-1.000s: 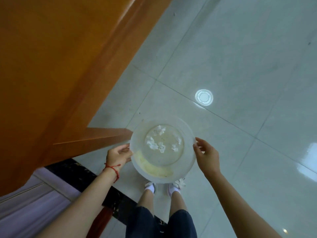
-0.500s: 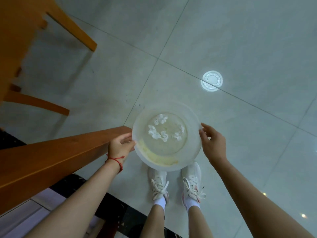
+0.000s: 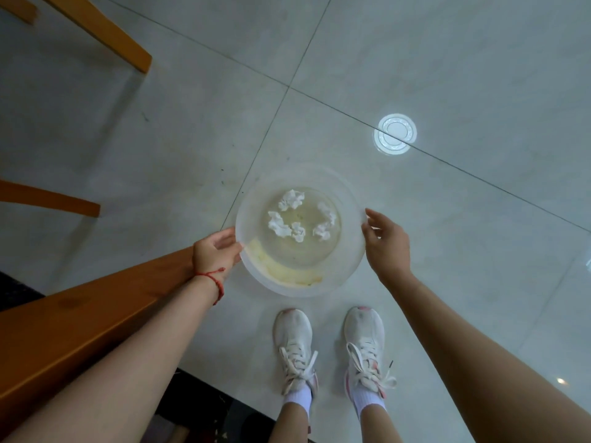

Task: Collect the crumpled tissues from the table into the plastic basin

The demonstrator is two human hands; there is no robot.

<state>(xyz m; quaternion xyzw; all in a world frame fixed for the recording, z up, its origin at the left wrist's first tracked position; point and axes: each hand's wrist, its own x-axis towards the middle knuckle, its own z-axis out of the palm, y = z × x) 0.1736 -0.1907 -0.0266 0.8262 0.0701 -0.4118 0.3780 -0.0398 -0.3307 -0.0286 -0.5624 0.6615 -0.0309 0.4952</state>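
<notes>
The translucent plastic basin (image 3: 350, 271) is at the middle of the view, over the tiled floor in front of my feet. Several white crumpled tissues (image 3: 281, 227) lie on its bottom, and a yellowish smear marks its near inner wall. My left hand (image 3: 214, 251), with a red string on the wrist, grips the basin's left rim. At the right rim, my right hand (image 3: 388, 247) has its fingertips against the edge. Whether the basin rests on the floor or hangs above it I cannot tell.
The wooden table's edge (image 3: 80, 321) runs under my left forearm at the lower left. Two wooden legs (image 3: 105, 30) slant across the upper left. My white shoes (image 3: 295, 343) stand just below the basin. A round light reflection (image 3: 395, 138) shows on the glossy tiles.
My view has swung away from the table toward the floor. The basin, held in both hands, has stayed in front of me and now looks larger, with my shoes in full view.
</notes>
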